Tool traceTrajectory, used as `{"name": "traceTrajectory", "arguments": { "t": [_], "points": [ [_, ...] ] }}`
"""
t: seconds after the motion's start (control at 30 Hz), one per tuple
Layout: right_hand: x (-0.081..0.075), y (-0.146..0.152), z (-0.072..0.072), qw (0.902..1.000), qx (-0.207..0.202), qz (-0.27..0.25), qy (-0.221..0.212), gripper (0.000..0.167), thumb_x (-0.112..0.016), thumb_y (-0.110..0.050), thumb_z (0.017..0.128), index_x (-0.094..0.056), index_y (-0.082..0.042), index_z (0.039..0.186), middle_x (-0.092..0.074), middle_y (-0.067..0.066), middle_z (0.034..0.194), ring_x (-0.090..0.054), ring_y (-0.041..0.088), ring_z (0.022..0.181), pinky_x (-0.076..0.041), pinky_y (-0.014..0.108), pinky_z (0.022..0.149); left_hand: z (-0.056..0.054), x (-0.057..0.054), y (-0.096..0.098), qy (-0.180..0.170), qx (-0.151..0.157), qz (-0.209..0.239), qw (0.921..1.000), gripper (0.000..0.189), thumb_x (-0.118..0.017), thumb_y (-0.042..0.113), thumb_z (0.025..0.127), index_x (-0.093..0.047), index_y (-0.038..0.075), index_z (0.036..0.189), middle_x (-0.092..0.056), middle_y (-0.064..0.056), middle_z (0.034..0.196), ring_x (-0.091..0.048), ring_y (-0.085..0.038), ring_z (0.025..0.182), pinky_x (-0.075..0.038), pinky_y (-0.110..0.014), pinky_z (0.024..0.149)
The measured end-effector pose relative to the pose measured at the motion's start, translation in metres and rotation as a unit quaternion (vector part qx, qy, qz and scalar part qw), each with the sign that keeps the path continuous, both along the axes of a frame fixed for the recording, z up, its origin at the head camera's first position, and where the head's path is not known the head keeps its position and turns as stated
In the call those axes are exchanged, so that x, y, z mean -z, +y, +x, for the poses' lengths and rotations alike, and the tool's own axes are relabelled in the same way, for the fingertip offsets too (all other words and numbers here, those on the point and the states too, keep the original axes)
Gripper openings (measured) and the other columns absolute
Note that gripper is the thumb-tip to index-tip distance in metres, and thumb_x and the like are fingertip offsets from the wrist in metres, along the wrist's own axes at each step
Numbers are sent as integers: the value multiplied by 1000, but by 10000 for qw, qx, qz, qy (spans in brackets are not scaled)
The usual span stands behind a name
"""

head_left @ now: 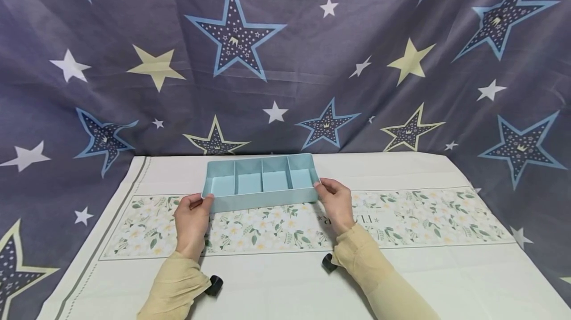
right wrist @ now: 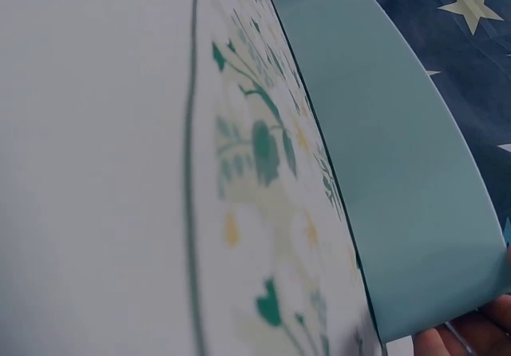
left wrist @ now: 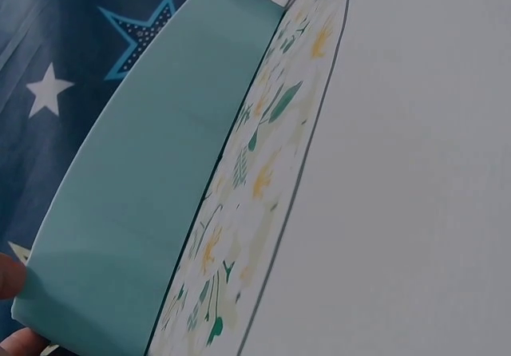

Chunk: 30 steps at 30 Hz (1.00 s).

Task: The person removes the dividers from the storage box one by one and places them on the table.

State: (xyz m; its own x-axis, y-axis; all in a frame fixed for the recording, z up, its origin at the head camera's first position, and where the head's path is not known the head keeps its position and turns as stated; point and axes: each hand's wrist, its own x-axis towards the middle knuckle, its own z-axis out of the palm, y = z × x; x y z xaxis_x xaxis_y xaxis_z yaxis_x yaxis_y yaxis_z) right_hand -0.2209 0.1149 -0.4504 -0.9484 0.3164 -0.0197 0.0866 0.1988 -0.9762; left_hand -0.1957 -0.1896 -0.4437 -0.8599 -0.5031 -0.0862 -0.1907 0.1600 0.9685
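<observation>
A light blue organizer box [head_left: 263,200] with several compartments in one row sits toward the back of the table, slightly skewed. Nothing lies in its compartments. My left hand [head_left: 193,220] grips its near left corner, thumb up at the rim. At the near right corner, my right hand [head_left: 335,203] holds the other end the same way. In the left wrist view the box's long front wall [left wrist: 136,180] fills the left side, with fingertips at both ends. The right wrist view shows that same wall [right wrist: 391,156], with fingers [right wrist: 471,332] under its lower corner.
A white tablecloth [head_left: 276,280] with a floral printed band [head_left: 428,216] covers the table. Behind it hangs a dark curtain [head_left: 285,92] patterned with stars. Beige sleeves cover both forearms, and a small black piece [head_left: 214,285] sticks out by the left wrist.
</observation>
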Motion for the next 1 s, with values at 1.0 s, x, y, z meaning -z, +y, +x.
{"name": "traceTrajectory", "arguments": {
  "t": [1.0],
  "points": [
    [-4, 18, 7, 9998, 110, 146, -118, 37, -66, -25, 98, -67, -2, 128, -69, 17, 121, -65, 28, 113, -54, 43, 99, -5, 1, 15, -77, 211, 36, 9997, 42, -61, 23, 100, -54, -4, 132, -56, -23, 132, -54, -34, 121, -45, -45, 104]
  ]
}}
